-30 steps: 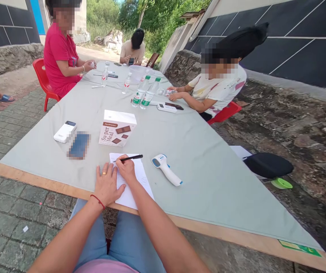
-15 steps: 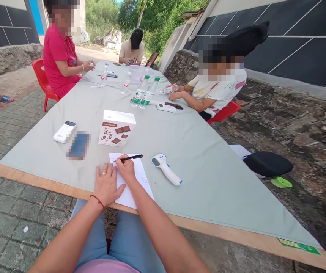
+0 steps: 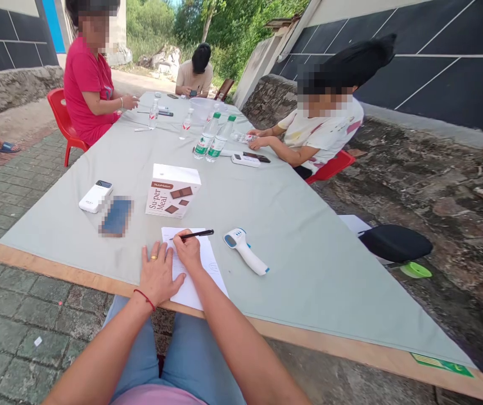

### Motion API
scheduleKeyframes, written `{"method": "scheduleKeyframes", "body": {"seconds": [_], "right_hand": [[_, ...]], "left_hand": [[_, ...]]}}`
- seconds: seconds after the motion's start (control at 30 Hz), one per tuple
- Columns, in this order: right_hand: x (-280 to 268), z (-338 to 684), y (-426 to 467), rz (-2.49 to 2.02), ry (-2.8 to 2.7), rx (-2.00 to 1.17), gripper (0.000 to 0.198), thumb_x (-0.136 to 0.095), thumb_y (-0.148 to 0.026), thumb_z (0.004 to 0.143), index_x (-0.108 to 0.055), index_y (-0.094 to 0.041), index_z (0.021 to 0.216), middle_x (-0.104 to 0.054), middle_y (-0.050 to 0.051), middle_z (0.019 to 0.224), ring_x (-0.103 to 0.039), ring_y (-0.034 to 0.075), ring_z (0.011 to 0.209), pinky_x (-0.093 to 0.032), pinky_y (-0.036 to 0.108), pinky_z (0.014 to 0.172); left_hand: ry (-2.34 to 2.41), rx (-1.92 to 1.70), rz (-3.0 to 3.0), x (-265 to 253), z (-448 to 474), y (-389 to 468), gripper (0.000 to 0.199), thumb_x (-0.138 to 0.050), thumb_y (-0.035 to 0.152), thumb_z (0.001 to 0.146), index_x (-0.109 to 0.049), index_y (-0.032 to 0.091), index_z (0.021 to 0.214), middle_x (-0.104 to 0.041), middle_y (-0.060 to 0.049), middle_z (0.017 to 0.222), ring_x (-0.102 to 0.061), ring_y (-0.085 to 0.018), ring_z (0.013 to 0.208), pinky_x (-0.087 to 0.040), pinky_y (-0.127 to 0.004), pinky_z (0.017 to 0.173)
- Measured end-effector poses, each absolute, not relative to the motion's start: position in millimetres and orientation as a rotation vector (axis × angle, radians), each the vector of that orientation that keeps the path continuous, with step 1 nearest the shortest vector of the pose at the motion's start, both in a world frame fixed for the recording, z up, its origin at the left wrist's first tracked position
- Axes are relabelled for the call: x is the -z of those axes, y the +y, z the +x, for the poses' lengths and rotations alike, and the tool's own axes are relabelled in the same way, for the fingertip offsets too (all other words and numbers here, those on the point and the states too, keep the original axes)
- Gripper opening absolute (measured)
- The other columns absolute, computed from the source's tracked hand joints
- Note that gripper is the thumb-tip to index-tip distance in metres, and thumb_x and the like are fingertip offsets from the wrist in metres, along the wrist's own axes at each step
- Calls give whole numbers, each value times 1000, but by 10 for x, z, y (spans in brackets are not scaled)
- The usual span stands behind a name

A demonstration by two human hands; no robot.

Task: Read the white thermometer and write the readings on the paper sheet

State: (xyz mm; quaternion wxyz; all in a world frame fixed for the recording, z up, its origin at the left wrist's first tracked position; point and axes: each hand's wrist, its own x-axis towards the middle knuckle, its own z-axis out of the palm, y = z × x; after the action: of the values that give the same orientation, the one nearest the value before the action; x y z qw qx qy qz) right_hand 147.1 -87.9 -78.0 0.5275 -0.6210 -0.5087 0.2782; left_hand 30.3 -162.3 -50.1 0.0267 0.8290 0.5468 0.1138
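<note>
At the near edge of the table, a sheet of paper (image 3: 205,270) with printed lines lies under both my hands. My right hand (image 3: 187,250) is closed around a black pen (image 3: 199,233), its tip down near the upper left of the sheet. Flat across the sheet's left edge rests my left hand (image 3: 157,273), fingers spread, a ring on one finger. Beyond the paper stands a white and brown box (image 3: 172,191) lettered "Su-per Meal". To the right of the sheet is a white and blue infrared thermometer (image 3: 246,252).
A white power bank (image 3: 96,197) and a blurred-out blue phone (image 3: 116,216) lie to the left. Green-capped water bottles (image 3: 213,138) stand farther back. Three people sit around the cloth-covered table (image 3: 300,270); the one at right holds a bottle. A black cap (image 3: 395,243) sits beyond the right edge.
The pen and my right hand have shifted very slightly to the right on the sheet. My left hand stays put. At right, the other person's hands and bottle have moved a little.
</note>
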Motion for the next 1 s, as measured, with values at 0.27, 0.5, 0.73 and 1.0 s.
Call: {"method": "scheduleKeyframes", "body": {"seconds": [0.27,0.5,0.73,1.0], "right_hand": [[791,1465,-867,-1494,-1227,-672,15,-47,-38,68,-50,-24,64,-56,-3,56,-52,17,59,-43,29,61],[788,1519,-897,-1383,-1013,-527,25,-47,-44,78,-56,-21,83,-64,3,81,-58,19,78,-47,32,75],[557,1644,-880,-1277,-891,-538,40,-48,-53,85,-60,-19,103,-64,4,86,-60,17,77,-49,33,75],[494,2802,-1078,-1831,-1146,-283,43,-40,-50,88,-59,-19,111,-70,9,95,-64,24,92,-47,37,82]], "left_hand": [[1688,-362,2553,506,303,-1625,66,-47,54,89,-47,13,140,-46,-17,148,-34,-35,141,-21,-63,116],[1676,-352,2548,489,293,-1623,64,-48,52,89,-47,14,140,-44,-16,150,-33,-36,142,-21,-64,116],[1640,-319,2457,394,261,-1583,65,-53,54,87,-49,14,138,-44,-18,150,-32,-38,142,-18,-64,116],[1461,-249,2391,142,36,-1278,50,-57,43,88,-52,19,132,-58,-15,135,-30,-39,142,-21,-65,113]]}}
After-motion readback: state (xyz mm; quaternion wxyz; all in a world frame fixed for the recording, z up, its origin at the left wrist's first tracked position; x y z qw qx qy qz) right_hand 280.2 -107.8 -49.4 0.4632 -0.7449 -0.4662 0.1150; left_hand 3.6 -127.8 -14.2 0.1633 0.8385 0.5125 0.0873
